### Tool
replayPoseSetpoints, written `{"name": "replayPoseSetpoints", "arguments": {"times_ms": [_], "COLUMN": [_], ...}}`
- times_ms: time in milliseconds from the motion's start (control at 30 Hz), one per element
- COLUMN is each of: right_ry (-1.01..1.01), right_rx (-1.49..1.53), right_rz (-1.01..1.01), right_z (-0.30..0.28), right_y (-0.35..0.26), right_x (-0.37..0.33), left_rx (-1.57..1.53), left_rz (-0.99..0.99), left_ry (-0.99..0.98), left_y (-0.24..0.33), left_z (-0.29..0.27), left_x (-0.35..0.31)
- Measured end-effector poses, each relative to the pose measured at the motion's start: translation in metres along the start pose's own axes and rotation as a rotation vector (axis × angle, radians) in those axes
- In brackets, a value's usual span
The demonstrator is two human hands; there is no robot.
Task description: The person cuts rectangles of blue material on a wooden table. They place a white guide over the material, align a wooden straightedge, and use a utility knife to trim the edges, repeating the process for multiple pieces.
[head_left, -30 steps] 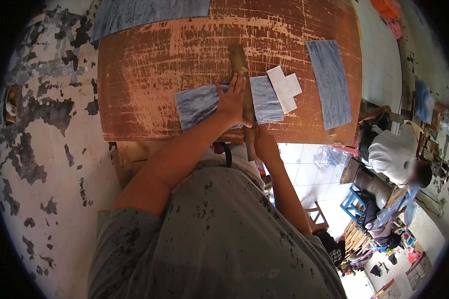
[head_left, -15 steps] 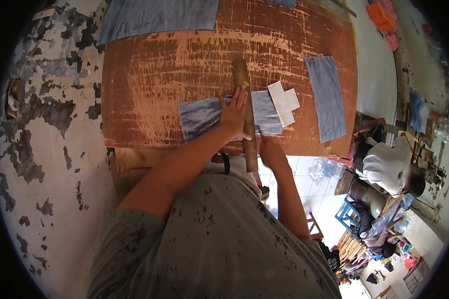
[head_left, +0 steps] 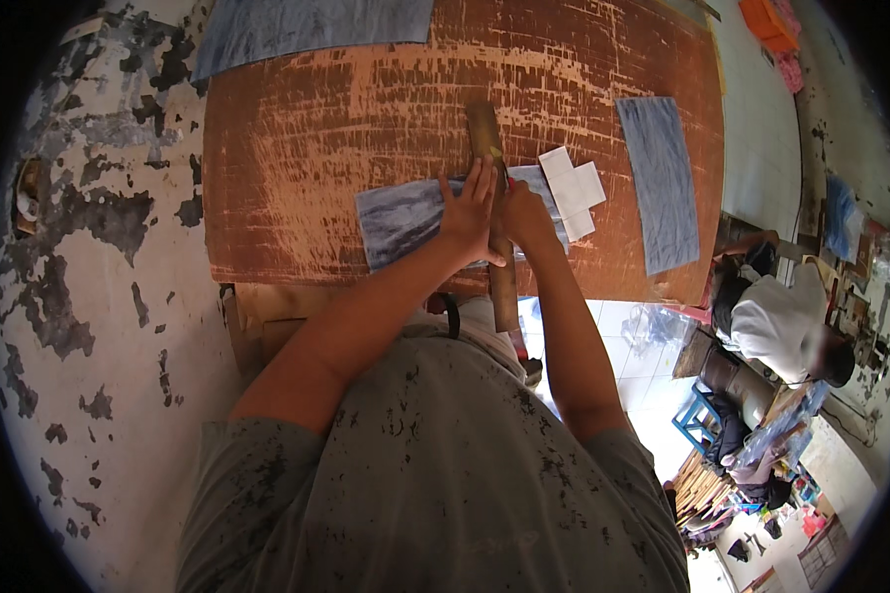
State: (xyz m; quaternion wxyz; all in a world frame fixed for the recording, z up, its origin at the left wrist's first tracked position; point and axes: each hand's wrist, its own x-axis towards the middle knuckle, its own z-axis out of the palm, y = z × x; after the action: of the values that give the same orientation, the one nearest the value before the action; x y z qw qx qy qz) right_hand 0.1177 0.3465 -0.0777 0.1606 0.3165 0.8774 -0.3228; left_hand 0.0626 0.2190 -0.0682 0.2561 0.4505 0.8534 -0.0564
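My left hand point(head_left: 468, 212) presses flat on a long, worn straightedge bar point(head_left: 504, 287), fingers stretched out and spread. The bar lies across a streaked blue-grey sheet point(head_left: 400, 222) and runs past the table's near edge. Along the bar's right side, my right hand point(head_left: 527, 217) is closed on a red cutter knife point(head_left: 511, 184); only a bit of red shows and its blade is hidden. The sheet also shows right of the bar, partly under my right hand. A pale, cross-shaped flat piece point(head_left: 576, 191) overlaps the sheet's right end.
The scratched reddish-brown tabletop point(head_left: 297, 178) carries another blue-grey sheet point(head_left: 658, 183) at right and a larger one point(head_left: 311, 35) at the far left. A person in a white top point(head_left: 776, 326) sits beyond the right edge, near a blue stool point(head_left: 697, 420). A peeling wall stands at left.
My right hand has moved away from me along the bar, from the near table edge to beside my left fingers. The left hand still presses the bar. The view has shifted slightly.
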Motion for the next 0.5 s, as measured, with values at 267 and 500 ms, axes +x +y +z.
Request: {"name": "replayPoseSetpoints", "arguments": {"times_ms": [267,500], "right_ry": [-0.179,-0.108], "right_rx": [-0.333,-0.034], "right_rz": [-0.327,-0.048], "right_z": [0.017,0.043], "right_y": [0.040,0.077], "right_x": [-0.059,-0.132], "left_rx": [0.057,0.033], "left_rz": [-0.017,-0.026], "left_ry": [-0.055,-0.036], "left_y": [0.000,0.000], "left_z": [-0.004,-0.001], "left_x": [0.001,0.001]}}
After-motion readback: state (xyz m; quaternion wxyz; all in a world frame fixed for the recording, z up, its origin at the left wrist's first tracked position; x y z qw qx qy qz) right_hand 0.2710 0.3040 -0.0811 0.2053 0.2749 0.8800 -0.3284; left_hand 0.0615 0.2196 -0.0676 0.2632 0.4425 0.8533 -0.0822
